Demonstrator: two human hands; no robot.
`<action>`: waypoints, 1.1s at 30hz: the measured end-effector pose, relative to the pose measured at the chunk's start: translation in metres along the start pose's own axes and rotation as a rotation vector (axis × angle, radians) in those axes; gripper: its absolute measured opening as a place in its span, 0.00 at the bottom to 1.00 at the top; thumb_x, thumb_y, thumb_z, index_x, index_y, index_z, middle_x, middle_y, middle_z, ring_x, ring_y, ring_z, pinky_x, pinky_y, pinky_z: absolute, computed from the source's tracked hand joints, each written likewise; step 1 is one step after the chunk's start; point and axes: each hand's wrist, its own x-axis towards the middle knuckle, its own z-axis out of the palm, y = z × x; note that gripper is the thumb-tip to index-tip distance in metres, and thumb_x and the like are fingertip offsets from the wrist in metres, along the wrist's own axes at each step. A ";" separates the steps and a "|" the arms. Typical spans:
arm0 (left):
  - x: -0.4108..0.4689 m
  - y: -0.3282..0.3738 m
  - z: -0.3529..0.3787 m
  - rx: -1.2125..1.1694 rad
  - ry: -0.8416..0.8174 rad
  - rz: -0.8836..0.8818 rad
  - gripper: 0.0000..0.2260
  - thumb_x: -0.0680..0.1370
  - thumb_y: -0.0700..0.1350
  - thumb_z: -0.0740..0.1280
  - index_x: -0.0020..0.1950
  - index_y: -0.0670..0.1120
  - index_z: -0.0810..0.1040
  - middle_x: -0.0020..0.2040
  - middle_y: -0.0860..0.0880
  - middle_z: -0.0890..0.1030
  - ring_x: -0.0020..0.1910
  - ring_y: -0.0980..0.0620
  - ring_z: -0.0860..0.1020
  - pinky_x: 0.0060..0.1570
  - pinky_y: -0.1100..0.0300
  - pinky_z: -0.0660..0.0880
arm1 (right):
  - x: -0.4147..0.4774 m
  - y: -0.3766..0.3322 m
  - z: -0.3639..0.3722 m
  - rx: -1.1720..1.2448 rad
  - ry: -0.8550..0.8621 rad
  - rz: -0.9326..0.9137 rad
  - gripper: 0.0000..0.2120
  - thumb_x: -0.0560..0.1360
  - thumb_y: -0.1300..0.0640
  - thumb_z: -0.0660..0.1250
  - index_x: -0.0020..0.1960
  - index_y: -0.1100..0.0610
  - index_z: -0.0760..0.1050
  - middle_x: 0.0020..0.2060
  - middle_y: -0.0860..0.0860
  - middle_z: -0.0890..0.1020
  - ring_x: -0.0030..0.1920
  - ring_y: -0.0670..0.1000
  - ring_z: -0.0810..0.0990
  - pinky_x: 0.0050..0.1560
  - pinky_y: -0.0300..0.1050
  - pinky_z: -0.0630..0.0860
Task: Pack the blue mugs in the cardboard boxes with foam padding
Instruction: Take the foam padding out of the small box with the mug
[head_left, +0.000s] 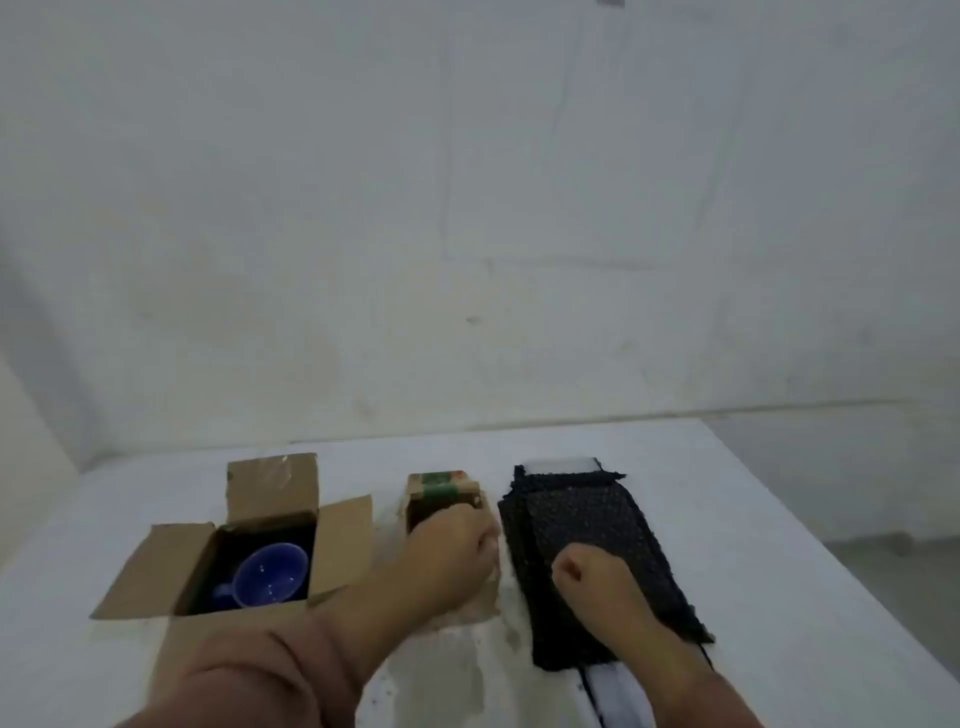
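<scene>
blue glossy round mug (270, 574) is sitting inside the large open brown cardboard box (270, 486) at the left of the white table (779, 519). its wide mouth is facing up toward you and its small handle is pointing at the box's near left corner. tiny bright glints are showing on its inner wall. black foam lining (304, 530) is filling the box around the mug, and all four flaps are standing or lying open.

just right of that box, a small brown cardboard box (441, 488) with a green band on its far flap is standing open. your left hand (452, 545) is covering most of its opening, so you cannot see what is in it. the fingers are curling over its right wall and gripping it.

your right hand (592, 577) is resting as a fist on the stack of black speckled foam sheets (582, 509) beside the small box. i cannot tell whether the curled fingers are pinching foam. a white slab (561, 464) is peeking out under the stack's far end.
</scene>
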 end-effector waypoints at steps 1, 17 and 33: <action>0.005 0.007 0.013 -0.029 -0.022 -0.015 0.11 0.80 0.45 0.57 0.56 0.47 0.78 0.52 0.50 0.78 0.53 0.48 0.78 0.47 0.62 0.71 | 0.002 0.013 0.002 -0.016 -0.022 0.026 0.09 0.76 0.58 0.60 0.38 0.51 0.72 0.43 0.52 0.78 0.43 0.50 0.77 0.45 0.43 0.74; 0.105 0.039 0.143 -0.592 -0.101 -0.695 0.23 0.79 0.45 0.64 0.72 0.39 0.63 0.68 0.41 0.71 0.64 0.42 0.72 0.56 0.58 0.71 | 0.042 0.107 0.013 -0.353 -0.212 -0.039 0.25 0.79 0.51 0.57 0.74 0.49 0.57 0.75 0.52 0.55 0.74 0.53 0.55 0.72 0.49 0.58; 0.095 0.044 0.071 -1.351 0.116 -0.636 0.03 0.72 0.34 0.60 0.41 0.39 0.73 0.42 0.39 0.78 0.43 0.41 0.78 0.44 0.52 0.73 | 0.075 0.065 -0.033 1.068 -0.132 0.475 0.03 0.73 0.60 0.65 0.45 0.56 0.72 0.49 0.55 0.77 0.49 0.55 0.76 0.47 0.50 0.72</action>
